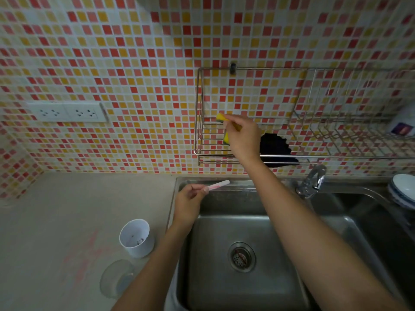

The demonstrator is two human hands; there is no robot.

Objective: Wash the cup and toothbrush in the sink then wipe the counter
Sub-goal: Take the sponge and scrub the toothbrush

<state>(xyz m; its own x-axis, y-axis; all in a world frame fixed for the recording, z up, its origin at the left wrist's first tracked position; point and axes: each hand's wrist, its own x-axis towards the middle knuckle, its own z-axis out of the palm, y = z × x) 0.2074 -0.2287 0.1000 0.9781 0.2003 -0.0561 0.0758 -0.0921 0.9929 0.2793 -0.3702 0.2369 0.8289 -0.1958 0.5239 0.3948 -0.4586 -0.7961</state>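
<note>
Head view looks down on a brushed stainless sink with a round perforated drain, set in a smooth beige counter smeared with pink. Left hand, wrist bent over the sink's left rim, pinches a slim pale toothbrush whose long axis runs up and to the right, toward the back wall. Right hand reaches up into a wire rack, fingers closed on a yellow sponge. 1 white cylindrical cup stands upright on the counter, just left of the sink.
</note>
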